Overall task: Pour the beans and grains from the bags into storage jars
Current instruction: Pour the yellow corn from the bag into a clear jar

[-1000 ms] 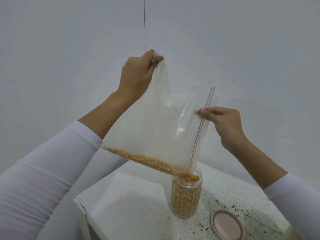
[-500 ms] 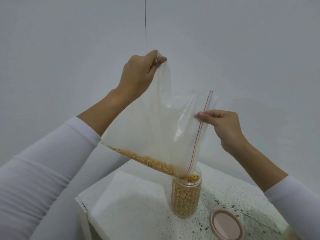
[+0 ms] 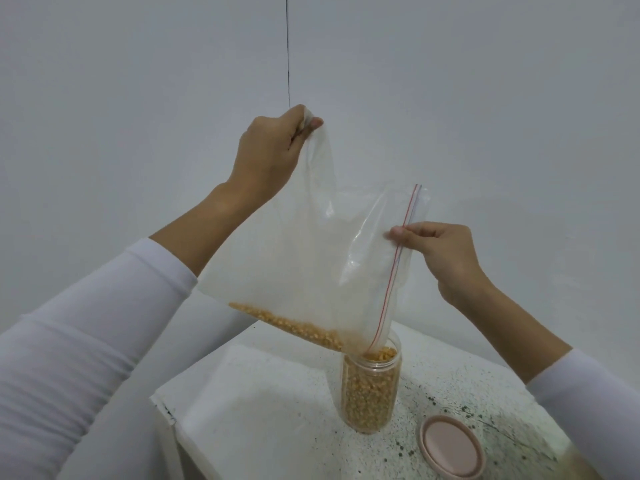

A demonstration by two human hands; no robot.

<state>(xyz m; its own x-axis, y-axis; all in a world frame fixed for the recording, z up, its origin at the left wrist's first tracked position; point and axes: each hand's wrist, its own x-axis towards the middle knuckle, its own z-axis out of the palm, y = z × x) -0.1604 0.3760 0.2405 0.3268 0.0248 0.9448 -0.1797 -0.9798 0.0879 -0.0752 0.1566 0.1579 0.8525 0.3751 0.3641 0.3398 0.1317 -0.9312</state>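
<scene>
— Clear plastic, that is what fills the middle: a transparent zip-seal bag with a red closure strip held tilted in the air, its open corner dipping into the mouth of the clear, round plastic storage jar.

— Who holds it?

— The left hand pinches the bag's raised bottom corner between thumb and curled fingers, high up. The right hand pinches the edge at the red strip, fingers curled round the plastic, lower and to the right.

— And the grains?

— A thin line of yellow-brown grains lies along the bag's low edge, sloping toward the jar. The jar stands upright on the white speckled tabletop, filled nearly to the rim with the same grains.

— Anything else around?

— A round pale pink lid lies flat on the table, near the jar and apart from it, toward the right. The bag hides part of the jar's mouth. Behind is a plain grey-white wall.
</scene>
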